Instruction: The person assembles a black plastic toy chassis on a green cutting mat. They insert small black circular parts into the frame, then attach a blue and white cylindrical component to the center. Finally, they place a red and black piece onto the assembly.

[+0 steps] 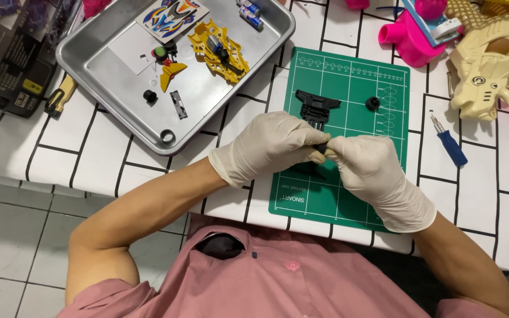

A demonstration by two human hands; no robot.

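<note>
Both my hands wear cream rubber gloves and meet over the green cutting mat (357,97). My left hand (269,147) and my right hand (369,168) pinch the same small black part (323,148) between their fingertips. Most of that part is hidden by the fingers. Just beyond the hands a black plastic toy chassis piece (315,107) lies on the mat. A small black wheel (372,103) sits further right on the mat.
A metal tray (113,70) at upper left holds a yellow toy car body (218,52), a sticker sheet, batteries and small parts. A blue screwdriver (449,143) lies right of the mat. Pink and cream toys (487,65) crowd the far right. A yellow-handled tool (60,94) lies left of the tray.
</note>
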